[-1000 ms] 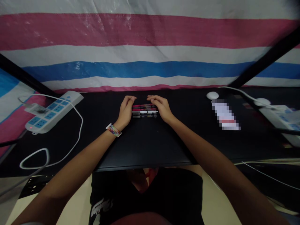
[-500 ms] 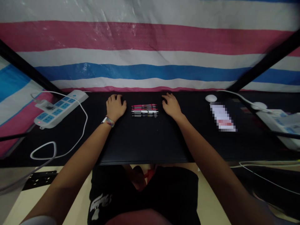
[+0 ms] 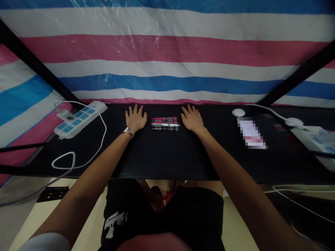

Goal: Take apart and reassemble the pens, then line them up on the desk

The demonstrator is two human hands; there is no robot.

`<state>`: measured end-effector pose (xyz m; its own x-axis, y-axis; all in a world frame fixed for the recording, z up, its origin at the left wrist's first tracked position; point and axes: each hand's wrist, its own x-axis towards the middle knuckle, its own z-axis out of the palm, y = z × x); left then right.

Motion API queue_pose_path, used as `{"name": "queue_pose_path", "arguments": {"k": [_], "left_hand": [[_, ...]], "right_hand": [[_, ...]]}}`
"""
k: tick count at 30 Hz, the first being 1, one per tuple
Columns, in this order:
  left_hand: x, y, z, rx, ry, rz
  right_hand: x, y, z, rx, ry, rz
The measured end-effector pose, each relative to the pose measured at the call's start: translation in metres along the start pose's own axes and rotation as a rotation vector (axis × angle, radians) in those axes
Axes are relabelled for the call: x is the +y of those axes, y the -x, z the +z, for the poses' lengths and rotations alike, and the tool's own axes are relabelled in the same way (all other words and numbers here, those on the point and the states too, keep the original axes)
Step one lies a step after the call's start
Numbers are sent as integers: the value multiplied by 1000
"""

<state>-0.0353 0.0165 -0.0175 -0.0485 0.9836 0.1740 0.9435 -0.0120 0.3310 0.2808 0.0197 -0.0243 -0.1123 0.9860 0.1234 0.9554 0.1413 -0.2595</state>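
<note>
Several pens (image 3: 165,124) lie side by side on the black table (image 3: 167,157), red ones at the back, a white one and a dark one nearer me. Left of them, my left hand (image 3: 136,119) rests palm down on the table with its fingers spread, a woven bracelet (image 3: 129,131) on its wrist. On the other side of the pens, my right hand (image 3: 192,118) also lies flat, fingers apart. Neither hand touches the pens or holds anything.
On the left stands a white power strip (image 3: 81,119) with a plugged-in adapter and a looping white cable (image 3: 105,130). To the right are a white rounded object (image 3: 238,112), a pixelated rectangle (image 3: 251,133) and another power strip (image 3: 311,134). Striped sheeting (image 3: 167,52) hangs behind the table.
The fingers of both hands have spread and flattened on the table. The view has shifted slightly, showing more sheeting at the top. The pens lie in the same arrangement.
</note>
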Motion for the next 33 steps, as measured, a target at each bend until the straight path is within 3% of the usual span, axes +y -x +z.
{"name": "queue_pose_path", "arguments": {"k": [22,33], "left_hand": [[2,5,-6,-24,-50,48],[-2,4,-1,35,26,65]], "right_hand": [[-2,6,-5,19,23,-53],[2,5,3,31,21,-61]]}}
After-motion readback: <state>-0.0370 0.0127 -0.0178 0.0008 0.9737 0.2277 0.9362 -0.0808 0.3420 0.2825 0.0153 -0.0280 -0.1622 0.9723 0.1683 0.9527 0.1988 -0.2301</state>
